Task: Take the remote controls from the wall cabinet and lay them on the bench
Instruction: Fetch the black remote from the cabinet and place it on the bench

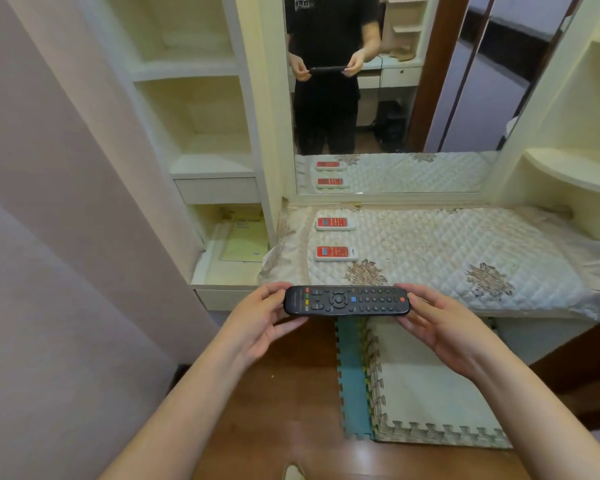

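Note:
A long black remote control (346, 300) is held level between both hands, just in front of the near edge of the bench (447, 251). My left hand (257, 320) grips its left end and my right hand (440, 323) grips its right end. Two white remotes with red faces lie on the bench's quilted cover at its left side, one farther back (335, 223) and one nearer (336, 253). The wall cabinet (201, 140) with open shelves stands to the left of the bench.
A mirror (395, 98) behind the bench reflects a person and the remotes. A yellowish booklet (245, 242) lies in the cabinet's lowest compartment. Folded foam mats (423, 386) rest on the wooden floor below the bench. A curved shelf (575, 174) stands at the right.

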A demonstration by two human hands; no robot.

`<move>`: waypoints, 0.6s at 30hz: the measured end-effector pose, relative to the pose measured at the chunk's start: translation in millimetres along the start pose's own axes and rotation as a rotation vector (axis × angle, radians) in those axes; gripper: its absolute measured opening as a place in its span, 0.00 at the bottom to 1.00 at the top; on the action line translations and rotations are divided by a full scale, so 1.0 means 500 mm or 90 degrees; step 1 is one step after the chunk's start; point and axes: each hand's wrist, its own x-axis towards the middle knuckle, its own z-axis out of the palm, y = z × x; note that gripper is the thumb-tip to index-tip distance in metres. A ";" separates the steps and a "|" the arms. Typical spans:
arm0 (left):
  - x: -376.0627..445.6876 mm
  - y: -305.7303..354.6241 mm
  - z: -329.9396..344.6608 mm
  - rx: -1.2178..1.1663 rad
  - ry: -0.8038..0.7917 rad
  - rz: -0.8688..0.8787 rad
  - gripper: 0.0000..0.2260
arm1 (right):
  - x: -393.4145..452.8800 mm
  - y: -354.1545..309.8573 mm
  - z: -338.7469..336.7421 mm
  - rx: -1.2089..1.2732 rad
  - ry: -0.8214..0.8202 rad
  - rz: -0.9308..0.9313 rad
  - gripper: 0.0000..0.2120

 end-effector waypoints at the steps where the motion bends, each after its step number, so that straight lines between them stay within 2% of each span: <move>1: 0.016 0.015 -0.009 -0.001 -0.010 -0.006 0.06 | 0.019 -0.001 0.013 0.001 0.007 0.000 0.11; 9: 0.143 0.096 -0.038 -0.004 -0.024 -0.016 0.11 | 0.136 -0.020 0.081 0.004 0.051 -0.015 0.10; 18: 0.312 0.115 0.036 0.059 -0.021 -0.033 0.07 | 0.260 -0.052 0.030 -0.011 0.098 -0.045 0.09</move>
